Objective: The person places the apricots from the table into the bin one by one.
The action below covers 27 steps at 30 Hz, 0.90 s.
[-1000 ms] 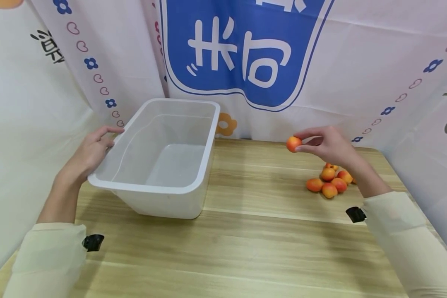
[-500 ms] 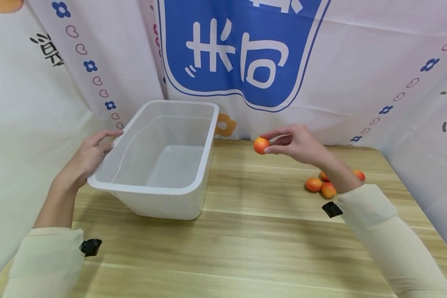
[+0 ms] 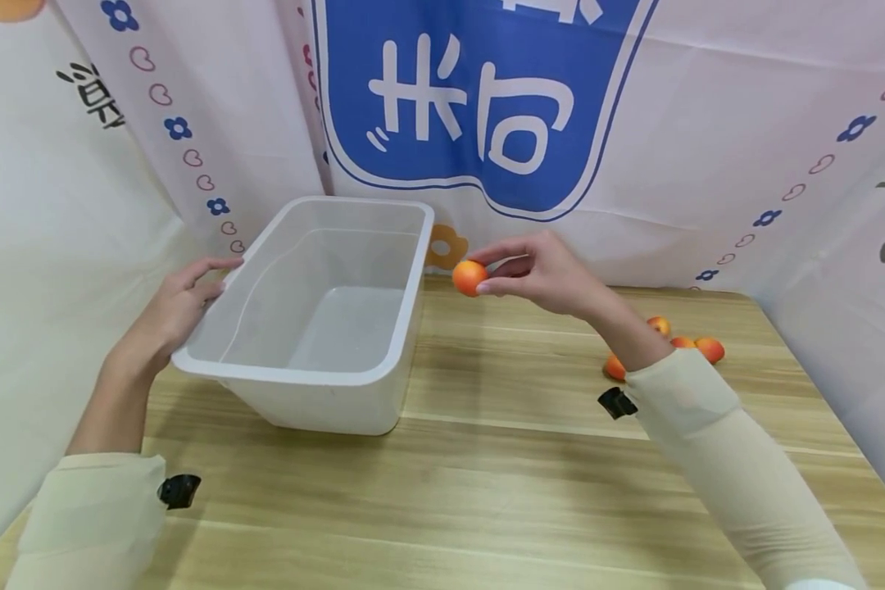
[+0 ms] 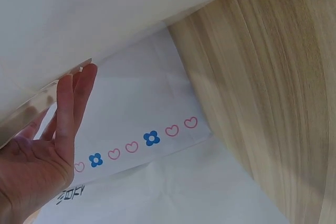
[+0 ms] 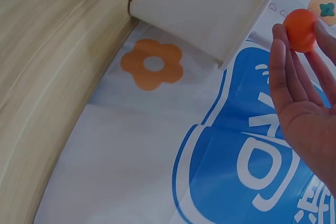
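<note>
My right hand point(image 3: 542, 274) pinches an orange-red apricot point(image 3: 469, 279) between thumb and fingertips, raised above the table just right of the white plastic tub point(image 3: 354, 377). In the right wrist view the apricot point(image 5: 301, 30) sits at the tips of the fingers, level with the tub's upper edge. My left hand point(image 3: 180, 303) grips the tub's left rim; in the left wrist view the fingers point(image 4: 65, 114) reach up along the outside under the rim. The tub's visible floor is bare. Several more apricots point(image 3: 710, 350) lie on the right of the table, partly hidden behind the right forearm.
The wooden table point(image 3: 487, 492) carries everything. A white printed cloth point(image 3: 708, 164) with a blue emblem hangs right behind the table, and white cloth also closes in both sides. Dark wrist devices point(image 3: 618, 403) sit on both sleeves.
My right hand has carried the apricot leftward, from near the other apricots to close by the tub's right rim. The left hand and the tub have stayed in place.
</note>
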Motion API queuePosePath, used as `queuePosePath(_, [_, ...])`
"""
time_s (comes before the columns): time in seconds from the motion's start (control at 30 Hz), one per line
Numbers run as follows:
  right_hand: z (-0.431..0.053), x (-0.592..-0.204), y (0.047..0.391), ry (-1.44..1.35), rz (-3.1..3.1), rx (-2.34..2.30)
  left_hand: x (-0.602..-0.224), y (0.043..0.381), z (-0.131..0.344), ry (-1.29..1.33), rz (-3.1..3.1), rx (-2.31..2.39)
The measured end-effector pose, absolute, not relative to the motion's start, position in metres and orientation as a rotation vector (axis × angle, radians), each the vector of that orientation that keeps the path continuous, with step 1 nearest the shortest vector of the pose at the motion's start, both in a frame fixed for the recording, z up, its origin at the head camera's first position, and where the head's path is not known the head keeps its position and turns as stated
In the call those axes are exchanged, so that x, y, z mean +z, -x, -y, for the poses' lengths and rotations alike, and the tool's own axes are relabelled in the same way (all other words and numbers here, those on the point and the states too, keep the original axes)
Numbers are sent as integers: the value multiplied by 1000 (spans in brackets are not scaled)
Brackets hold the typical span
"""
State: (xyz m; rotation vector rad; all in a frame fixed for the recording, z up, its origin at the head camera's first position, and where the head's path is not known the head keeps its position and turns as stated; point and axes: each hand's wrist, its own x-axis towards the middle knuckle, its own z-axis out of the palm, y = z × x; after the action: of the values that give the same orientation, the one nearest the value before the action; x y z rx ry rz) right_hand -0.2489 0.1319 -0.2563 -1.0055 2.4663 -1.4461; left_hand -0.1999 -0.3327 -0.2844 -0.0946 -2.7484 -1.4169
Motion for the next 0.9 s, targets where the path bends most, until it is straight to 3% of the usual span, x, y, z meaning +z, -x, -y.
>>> queuePosePath(0.9, [-46, -234, 257, 1224, -2376, -1380, -282, 201, 330, 118, 2790, -1372])
